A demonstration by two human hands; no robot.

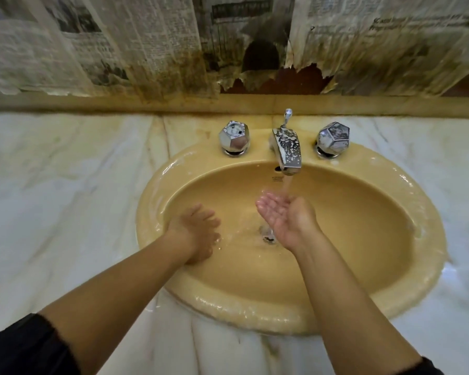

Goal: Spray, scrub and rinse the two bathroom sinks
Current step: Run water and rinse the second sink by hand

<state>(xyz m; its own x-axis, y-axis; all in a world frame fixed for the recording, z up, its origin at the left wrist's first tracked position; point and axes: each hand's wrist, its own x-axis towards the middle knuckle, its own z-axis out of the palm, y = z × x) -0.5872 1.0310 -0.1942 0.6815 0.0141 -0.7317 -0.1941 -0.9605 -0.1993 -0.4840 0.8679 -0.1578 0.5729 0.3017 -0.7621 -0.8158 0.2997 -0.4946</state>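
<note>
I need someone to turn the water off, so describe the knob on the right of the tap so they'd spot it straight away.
Find the yellow sink set in the marble counter. Along its back rim, the chrome spout stands between two faceted chrome knobs. The right knob has a dull, blotchy solid top, while the left knob shows a round pale inset.

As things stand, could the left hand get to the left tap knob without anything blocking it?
Probably yes. The left hand rests open on the basin wall of the sink, and only bare wet rim lies between it and the left tap knob.
</note>
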